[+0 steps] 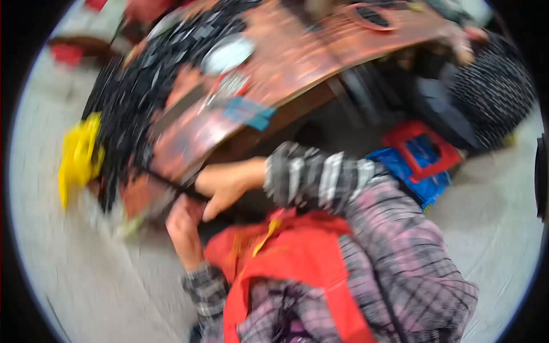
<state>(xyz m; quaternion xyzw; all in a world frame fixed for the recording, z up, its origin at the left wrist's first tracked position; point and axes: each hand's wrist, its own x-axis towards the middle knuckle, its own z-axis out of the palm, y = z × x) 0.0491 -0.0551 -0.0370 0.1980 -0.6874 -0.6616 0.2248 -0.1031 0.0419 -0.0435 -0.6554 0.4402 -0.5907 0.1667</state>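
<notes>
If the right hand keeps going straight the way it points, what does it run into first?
Most likely the thin dark strip immediately left of the right hand, with the heap of black pieces farther along; blur leaves the depth unclear.

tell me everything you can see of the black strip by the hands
The black strip looks narrow and roughly straight, its surface too blurred to tell the material. It slants across the near-left part of the reddish-brown table, its upper end merging with the dark pile. Its lower end reaches the left hand and right hand, which are close together; whether one or both grip it is unclear.
</notes>
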